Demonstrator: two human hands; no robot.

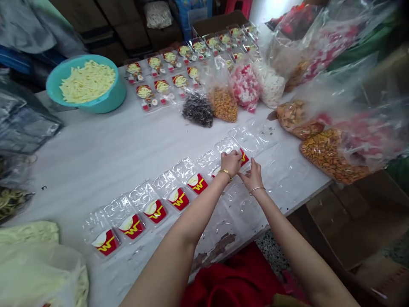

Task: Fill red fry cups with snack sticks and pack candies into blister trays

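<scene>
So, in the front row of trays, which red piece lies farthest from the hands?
The red piece at the row's left end; all the others lie further right, closer to the left hand and right hand.

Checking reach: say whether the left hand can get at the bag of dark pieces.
Probably yes: only low clear trays and tabletop seem to separate the left hand from that bag.

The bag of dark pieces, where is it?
In the head view, above centre, the bag of dark pieces lies on the white table, just left of the bag of orange pieces.
</scene>
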